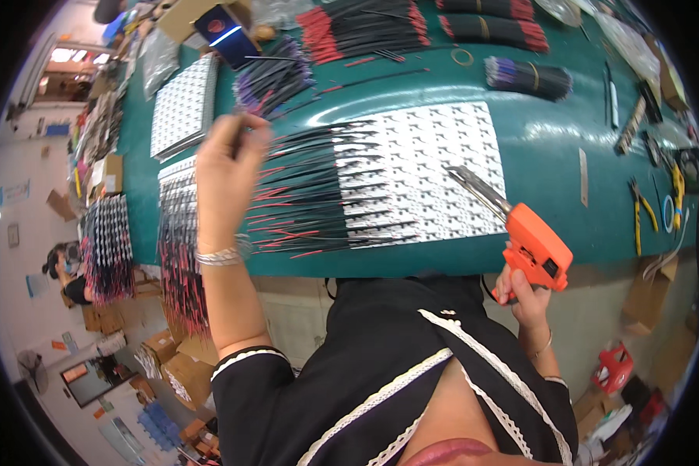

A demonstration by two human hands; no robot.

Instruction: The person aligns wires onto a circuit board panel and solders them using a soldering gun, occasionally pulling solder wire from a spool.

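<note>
While my right hand (526, 297) grips the orange soldering gun (540, 245), tip above the white circuit-board panel (474, 136) on the green table (547, 182), my left hand (231, 159) is raised left of the wires (318, 203) — blurred; cannot tell whether it pinches anything. Judgement: align each wire squarely, heat briefly, avoid bridging neighbours. Panel: repeating dark print; black, red-ended wires rowed across its left part — several crossing at their free ends.

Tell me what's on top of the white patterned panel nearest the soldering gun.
On the white patterned panel, rows of red-ended black wires lie across the left part, hiding the pattern directly beneath. The orange soldering gun overlaps its right part; contact is unclear.
</note>
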